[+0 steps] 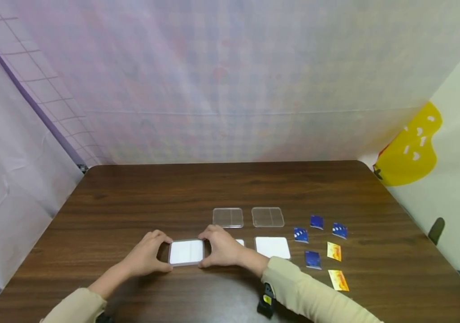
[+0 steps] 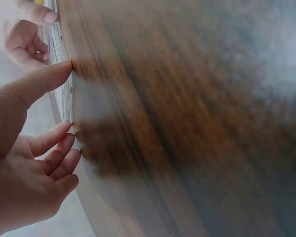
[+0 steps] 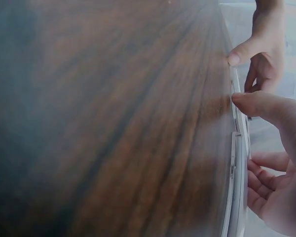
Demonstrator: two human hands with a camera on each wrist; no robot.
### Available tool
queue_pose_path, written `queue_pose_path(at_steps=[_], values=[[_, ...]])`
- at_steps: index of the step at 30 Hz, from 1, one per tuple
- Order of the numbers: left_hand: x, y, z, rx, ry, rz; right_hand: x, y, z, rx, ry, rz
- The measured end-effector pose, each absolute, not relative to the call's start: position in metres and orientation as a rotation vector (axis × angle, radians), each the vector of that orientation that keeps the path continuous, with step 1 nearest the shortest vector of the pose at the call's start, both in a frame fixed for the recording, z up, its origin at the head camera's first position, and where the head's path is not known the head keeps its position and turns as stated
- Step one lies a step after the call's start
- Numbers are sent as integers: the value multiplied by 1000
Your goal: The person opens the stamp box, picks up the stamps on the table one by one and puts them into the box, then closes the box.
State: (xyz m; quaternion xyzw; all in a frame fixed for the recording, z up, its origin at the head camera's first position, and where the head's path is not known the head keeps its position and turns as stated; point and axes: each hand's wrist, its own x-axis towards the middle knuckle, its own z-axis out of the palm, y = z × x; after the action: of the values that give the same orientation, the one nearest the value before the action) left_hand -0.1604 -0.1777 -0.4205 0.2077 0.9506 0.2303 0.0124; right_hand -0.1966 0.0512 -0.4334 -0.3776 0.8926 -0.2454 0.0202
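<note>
1. Head view, and here we are on a clear-edged white case (image 1: 186, 252), lying flat on or very near the surface (image 1: 133, 193), nearer us and left of two clear panels (image 1: 227, 218) and a bare white piece (image 1: 272, 247).
2. Our left grip (image 1: 148, 255) has the case's left end, thumb at the near corner, fingers at the far one: gripping, no question.
3. Our right grip (image 1: 223, 249) mirrors it, gripping the right end the same way, so we've got all four corners covered!
4. This looks to us like a squaring or pressing moment. We'd want even pressure at both ends, edges lined up before any squeeze, and fingertips off the white face; thin plastic could flex or slip.
5. Now the pose: palms face each other, and in the left wrist view our lower fingers tuck in below the index.
6. Our right sleeve (image 1: 310, 291) slants in from the right, just beside a yellow card (image 1: 338, 280); we'd keep that elbow quiet to leave it and the blue cards (image 1: 313, 259) undisturbed.
</note>
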Motion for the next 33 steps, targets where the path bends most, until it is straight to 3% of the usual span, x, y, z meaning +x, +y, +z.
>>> queue_pose_path(at_steps=[33], values=[[-157,-176,-429,645,3016,752,-201,49,-426,-1250,2791,-703]])
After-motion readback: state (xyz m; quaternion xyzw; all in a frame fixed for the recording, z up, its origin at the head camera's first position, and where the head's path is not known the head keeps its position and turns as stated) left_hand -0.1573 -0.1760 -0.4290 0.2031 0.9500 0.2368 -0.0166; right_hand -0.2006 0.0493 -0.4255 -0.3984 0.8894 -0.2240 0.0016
